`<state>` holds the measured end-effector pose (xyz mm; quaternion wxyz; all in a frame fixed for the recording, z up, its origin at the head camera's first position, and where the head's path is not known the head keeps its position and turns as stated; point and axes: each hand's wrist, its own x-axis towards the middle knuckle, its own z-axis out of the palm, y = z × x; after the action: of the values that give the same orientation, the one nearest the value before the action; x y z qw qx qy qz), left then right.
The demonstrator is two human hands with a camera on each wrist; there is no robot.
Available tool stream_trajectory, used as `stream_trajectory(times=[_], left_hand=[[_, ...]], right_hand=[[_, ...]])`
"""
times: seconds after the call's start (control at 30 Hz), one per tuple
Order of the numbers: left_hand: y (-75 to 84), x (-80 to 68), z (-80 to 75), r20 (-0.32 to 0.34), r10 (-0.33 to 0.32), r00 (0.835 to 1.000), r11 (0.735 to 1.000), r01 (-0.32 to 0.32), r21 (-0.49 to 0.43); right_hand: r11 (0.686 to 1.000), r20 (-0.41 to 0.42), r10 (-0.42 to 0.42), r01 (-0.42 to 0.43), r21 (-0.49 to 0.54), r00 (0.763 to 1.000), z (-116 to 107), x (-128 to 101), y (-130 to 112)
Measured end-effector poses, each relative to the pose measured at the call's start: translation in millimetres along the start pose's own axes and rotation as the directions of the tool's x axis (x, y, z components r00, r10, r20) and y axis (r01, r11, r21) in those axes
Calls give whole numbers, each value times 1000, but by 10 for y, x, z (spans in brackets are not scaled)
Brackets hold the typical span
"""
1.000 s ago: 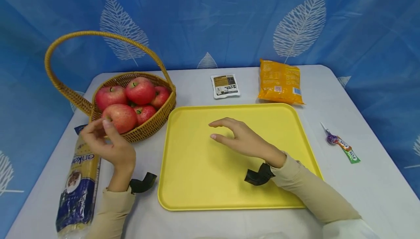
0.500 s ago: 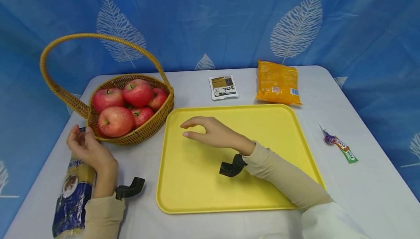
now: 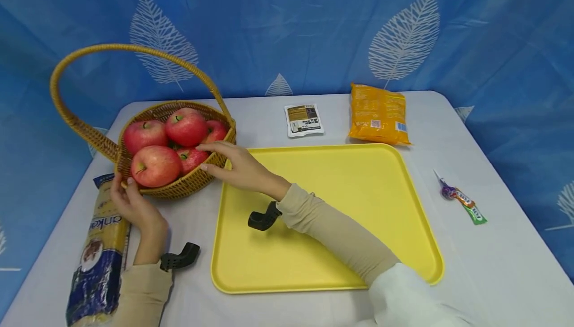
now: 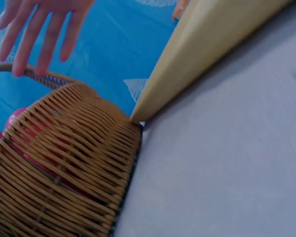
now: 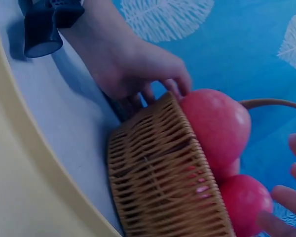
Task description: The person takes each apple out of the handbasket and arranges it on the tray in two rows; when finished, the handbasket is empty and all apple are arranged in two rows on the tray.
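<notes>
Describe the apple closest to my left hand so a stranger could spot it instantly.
Find the yellow tray, then look left to the wicker basket with the tall looped handle. Inside, the front-left apple sits nearest the left hand. It looks paler and more orange than the redder apples beside it.

Staged recording spot, wider room hidden

Blue leaf-printed fabric [image 3: 287, 28] is hanging beyond the far and side edges of a white-covered surface [image 3: 493, 267], screening off the room. Black wrist-worn devices [image 3: 262, 219] are suggesting a filming set-up. Groceries [image 3: 100, 257] are lying spread out, a basket [image 3: 186, 186] of apples [image 3: 154, 165] near the far left corner, an orange packet [image 3: 378, 114] by the far edge toward the right corner.
</notes>
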<state>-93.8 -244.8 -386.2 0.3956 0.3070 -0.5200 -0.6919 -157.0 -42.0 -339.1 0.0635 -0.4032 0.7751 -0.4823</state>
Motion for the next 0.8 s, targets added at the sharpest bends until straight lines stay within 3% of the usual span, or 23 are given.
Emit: stream_trajectory(times=[0.3, 0.47, 0.8], left_hand=[[-35, -14, -9, 36, 78, 996, 997, -79, 3], [-62, -10, -16, 55, 86, 995, 996, -86, -12], [-107, -9, -14, 53, 80, 995, 997, -80, 11]], right_hand=[[999, -40, -20, 21, 31, 999, 295, 205, -11], [1000, 0, -27, 27, 16, 1000, 425, 262, -73], [998, 71, 56, -54, -28, 996, 555, 373, -111]])
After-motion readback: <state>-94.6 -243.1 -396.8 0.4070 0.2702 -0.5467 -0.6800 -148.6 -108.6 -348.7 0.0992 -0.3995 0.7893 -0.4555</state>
